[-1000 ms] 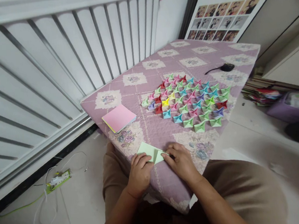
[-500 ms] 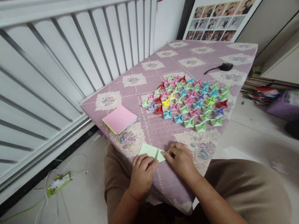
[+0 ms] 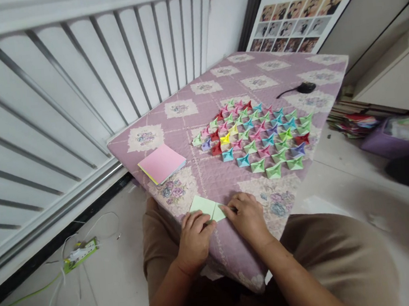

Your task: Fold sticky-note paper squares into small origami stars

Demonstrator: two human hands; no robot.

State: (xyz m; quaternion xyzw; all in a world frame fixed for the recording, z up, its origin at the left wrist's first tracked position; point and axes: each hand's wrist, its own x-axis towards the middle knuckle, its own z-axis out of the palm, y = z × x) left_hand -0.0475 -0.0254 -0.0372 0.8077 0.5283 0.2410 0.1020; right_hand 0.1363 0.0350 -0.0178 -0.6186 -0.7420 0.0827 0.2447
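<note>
A pale green paper (image 3: pixel 203 206) with a folded right part lies near the front corner of the table. My left hand (image 3: pixel 196 239) rests on its lower left edge, fingers bent over the paper. At the paper's right corner, my right hand (image 3: pixel 245 218) pinches it between thumb and curled fingers. Beyond my hands stand several small folded paper pieces (image 3: pixel 250 146) in rows, in green, pink, blue, red, yellow and purple. To the left is a stack of square paper (image 3: pixel 162 163) with a pink sheet on top.
The table (image 3: pixel 209 167) has a purple floral cloth. A black object with a cord (image 3: pixel 306 87) lies at its far right. A radiator (image 3: pixel 82 73) runs along the left. On the floor are a power strip (image 3: pixel 80 254) and, at right, a purple container (image 3: pixel 382 140).
The fold in the green paper now lies flatter, its dark gap narrowed to a thin line. Both hands stay nearly in place. The camera view has shifted slightly.
</note>
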